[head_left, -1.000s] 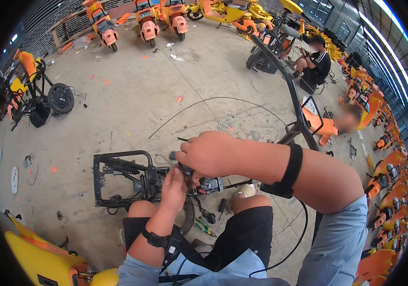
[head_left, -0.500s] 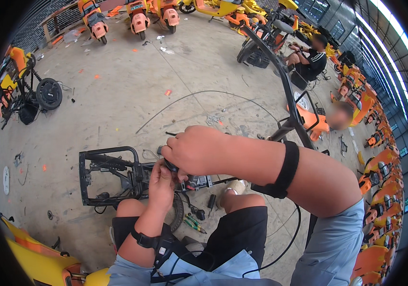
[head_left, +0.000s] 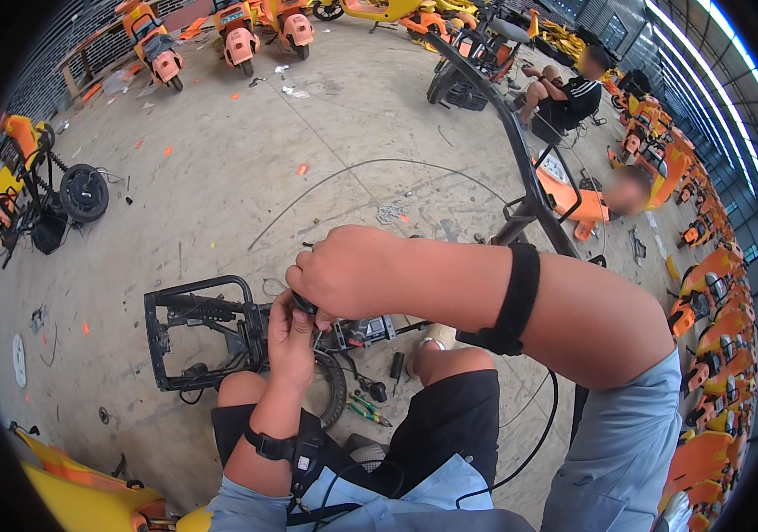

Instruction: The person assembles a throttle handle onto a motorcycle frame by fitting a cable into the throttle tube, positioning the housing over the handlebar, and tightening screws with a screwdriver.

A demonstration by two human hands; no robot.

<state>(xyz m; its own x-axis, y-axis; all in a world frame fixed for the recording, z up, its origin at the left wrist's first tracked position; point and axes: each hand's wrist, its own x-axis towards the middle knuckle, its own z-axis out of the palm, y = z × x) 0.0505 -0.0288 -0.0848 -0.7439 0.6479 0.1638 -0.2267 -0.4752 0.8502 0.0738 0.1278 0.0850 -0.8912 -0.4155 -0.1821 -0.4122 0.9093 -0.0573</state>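
My right hand (head_left: pixel 343 270) reaches across from the right, its fingers curled over a small black part (head_left: pixel 304 304). From below, my left hand (head_left: pixel 290 341) pinches the same part between thumb and fingers. Most of the part is covered by my hands, so its exact kind does not show. Beneath and beside them lies the bare black metal frame (head_left: pixel 152 341) of a scooter or bike. A black tyre (head_left: pixel 336 395) shows by my left wrist, and a long black tube (head_left: pixel 521 146) rises beyond my right forearm.
Pliers with green and yellow handles (head_left: pixel 367 410) and a black cylinder (head_left: pixel 396 365) lie on the floor between my legs. A long thin cable (head_left: pixel 379 160) arcs ahead. A part-stripped scooter (head_left: pixel 84 192) stands left; a seated person (head_left: pixel 565 96) is far right. Orange scooters line the right side.
Both hands stay together on the black part and have shifted slightly left in the picture, my right hand also a little up. The whole view has tilted slightly.
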